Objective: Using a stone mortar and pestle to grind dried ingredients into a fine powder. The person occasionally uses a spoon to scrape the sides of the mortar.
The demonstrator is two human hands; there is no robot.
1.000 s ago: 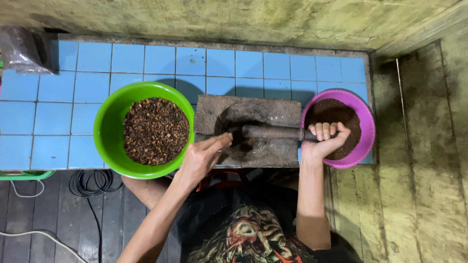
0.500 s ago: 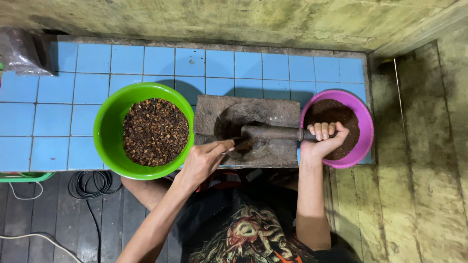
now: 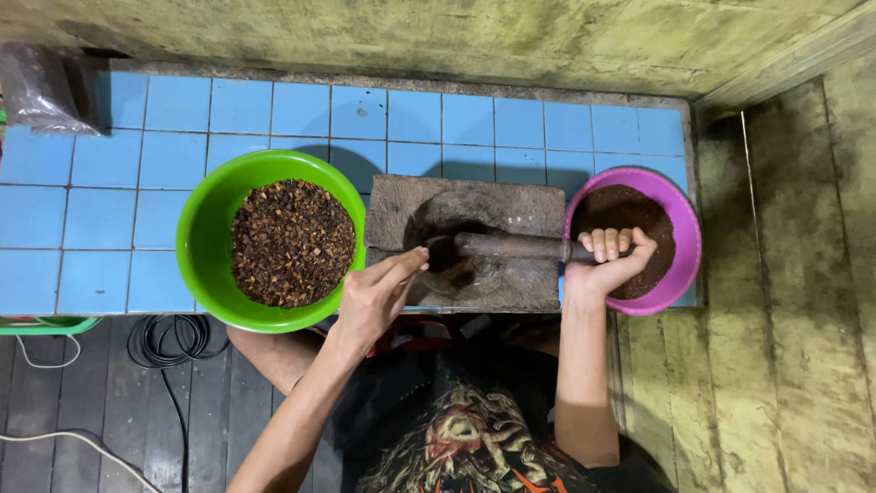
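Right hand (image 3: 610,265): fingers curled fully round the far end of a dark stone roller (image 3: 511,246), knuckles up, a closed fist on the handle. The fist sits over the near rim of the purple bowl (image 3: 686,239), which holds fine dark-brown powder (image 3: 630,215).

Roller lies nearly level, running from that fist leftward across the grinding slab (image 3: 470,242); its free end rests in the worn hollow at the slab's middle, where a small dark smear of material shows.

Left hand (image 3: 379,297): not gripping anything I can make out. Fingers extended and held together, tips at the hollow's near-left edge, just beside the roller's free end. Whether the tips touch the slab or the material is hidden by the hand itself.

Green bowl (image 3: 205,233) stands touching the slab's left side, filled with coarse dark-brown crumbled bits (image 3: 292,242). Slab sits between the two bowls on the blue tiled ledge (image 3: 82,196).

Judgement on doing the grinding well: one-handed drive puts all pressure at the handle end, so weight should be pushed down through the wrist toward the free end, where the material lies. Strokes kept short and inside the hollow, so nothing is thrown over the slab's edge. Left fingertips are close to the stone; they should sweep stray bits in only while the roller is drawn away, and clear out before it comes across. The purple bowl's rim under the fist looks liable to be knocked.
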